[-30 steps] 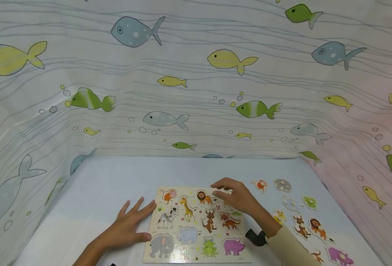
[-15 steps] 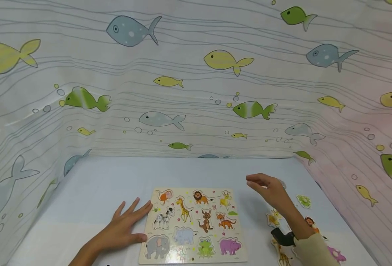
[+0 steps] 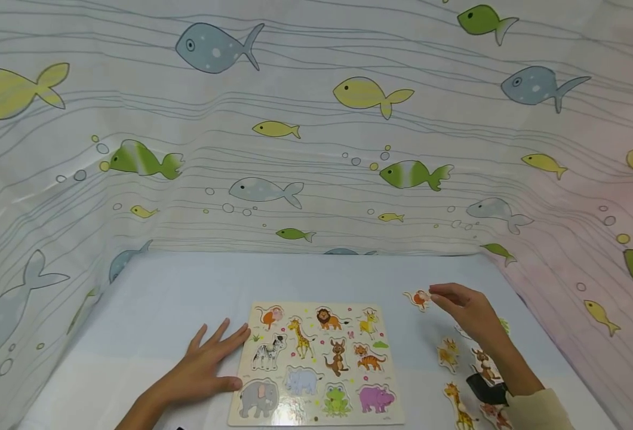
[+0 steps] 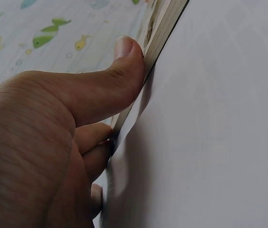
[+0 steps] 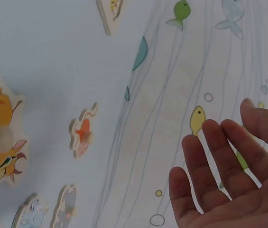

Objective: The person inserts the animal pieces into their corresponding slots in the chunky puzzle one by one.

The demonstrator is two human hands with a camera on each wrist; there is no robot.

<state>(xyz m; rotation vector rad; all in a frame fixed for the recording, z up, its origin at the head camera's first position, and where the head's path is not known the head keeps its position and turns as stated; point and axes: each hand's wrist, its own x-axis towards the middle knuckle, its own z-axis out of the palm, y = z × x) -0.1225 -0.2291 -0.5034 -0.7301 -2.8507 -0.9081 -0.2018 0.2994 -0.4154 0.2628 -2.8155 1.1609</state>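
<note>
A wooden animal puzzle board (image 3: 394, 412) lies on the white table, with animals showing all across it. My left hand (image 3: 206, 364) rests flat at its left side, fingers spread. In the left wrist view the left thumb (image 4: 124, 71) presses against the board's edge (image 4: 164, 35). Right of the board, my right hand (image 3: 472, 310) reaches over the loose pieces, fingertips right at the orange monkey piece (image 3: 418, 298). From the right wrist, the hand (image 5: 228, 175) has loosely extended fingers with nothing between them, and the monkey piece (image 5: 82, 133) lies on the table.
Loose pieces lie on the right: a yellow goat (image 3: 448, 353), a giraffe (image 3: 458, 406), a kangaroo (image 3: 484, 363) and others partly under the right arm. The right wrist view shows a grey elephant piece (image 5: 66, 206). A fish-patterned curtain (image 3: 316, 155) surrounds the table.
My right hand has moved right, from over the board's upper right corner to beside the monkey piece. The left hand has stayed at the board's edge.
</note>
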